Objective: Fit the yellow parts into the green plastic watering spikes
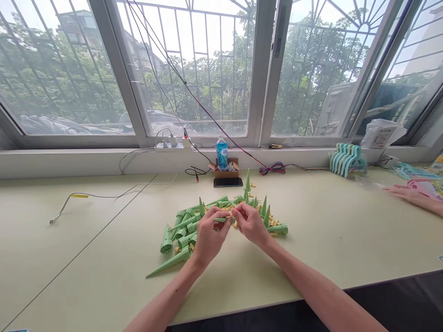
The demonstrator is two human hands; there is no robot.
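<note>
My left hand [212, 234] is closed around a green plastic watering spike [220, 220], held low above the table. The fingertips of my right hand [252, 224] pinch at the end of that spike, where a bit of yellow shows; most of this small part is hidden by the fingers. Around both hands lies a pile of similar green spikes [169, 263], some flat with their wide threaded ends showing and several standing point up. Small yellow plastic pieces [273, 220] are scattered among them, mostly behind my right hand.
Behind the pile are a black phone [228, 182] and a small cardboard box [226, 174] with a blue bottle [222, 154]. Cables [273, 168] run along the windowsill. Light blue hangers [348, 160] stand at right, near another person's hand [403, 191] on pink items.
</note>
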